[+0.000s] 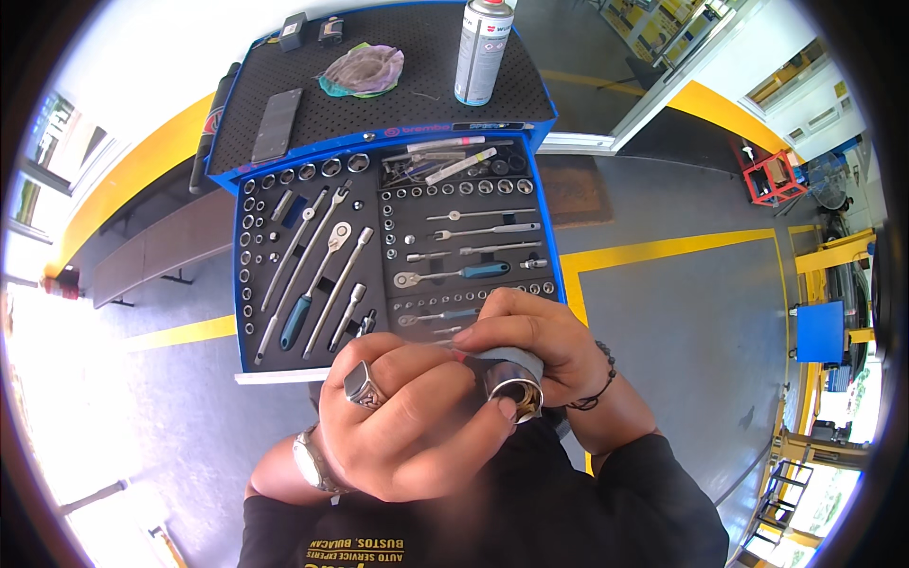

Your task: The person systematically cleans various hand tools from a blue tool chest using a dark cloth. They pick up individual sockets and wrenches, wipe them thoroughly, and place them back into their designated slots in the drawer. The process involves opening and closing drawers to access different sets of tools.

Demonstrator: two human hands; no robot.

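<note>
fingers [417, 402] around a smooth, hollow, shiny metal cylinder [502, 377]

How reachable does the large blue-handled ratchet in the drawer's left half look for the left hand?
Probably yes: the drawer is open and nothing covers the ratchet. However, the left hand has its thumb at the shiny metal cylinder's rim, so it would likely need freeing first.

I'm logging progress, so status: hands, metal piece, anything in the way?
Left hand, right hand: both on hollow metal piece. Left thumb overlaps its rim. Hands partly hide open drawer.
</note>
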